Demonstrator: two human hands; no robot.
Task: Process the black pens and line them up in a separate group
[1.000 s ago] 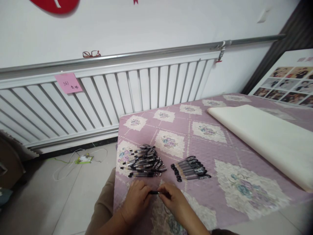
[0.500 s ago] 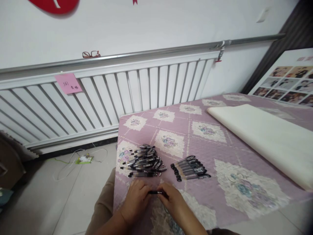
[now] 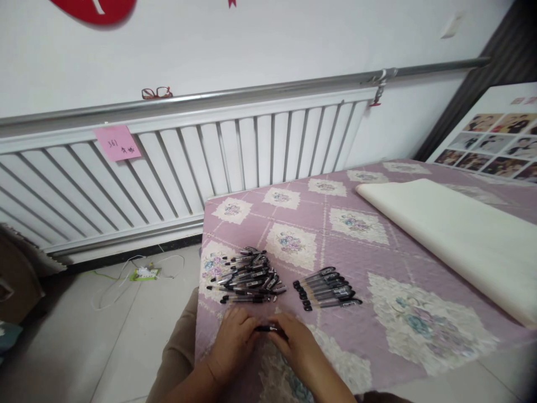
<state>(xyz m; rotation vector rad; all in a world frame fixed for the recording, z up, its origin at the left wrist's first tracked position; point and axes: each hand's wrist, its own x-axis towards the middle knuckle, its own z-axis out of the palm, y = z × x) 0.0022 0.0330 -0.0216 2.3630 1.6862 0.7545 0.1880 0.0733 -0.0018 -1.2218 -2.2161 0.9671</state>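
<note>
Between my two hands a black pen [image 3: 265, 328] lies level, close above the near part of the bed-like surface. My left hand [image 3: 235, 340] is closed on its left end, and my right hand [image 3: 293, 338] pinches its right end; the fingers hide both ends. Just beyond my left hand is a loose heap of pens [image 3: 247, 277] with black caps and clear barrels, pointing various ways. Past my right hand, several more pens [image 3: 325, 288] lie side by side in a fanned row.
A purple floral cloth [image 3: 319, 215] covers the surface. Folded cream material [image 3: 453, 235] lies at the right, with a photo board [image 3: 495, 140] behind it. A white radiator [image 3: 251, 151] runs along the wall. On the floor at left is a power strip [image 3: 145, 274] with cables.
Almost nothing differs. Both hands keep hold of the pen, with only a tiny shift of the fingers; the heap and the row look the same.
</note>
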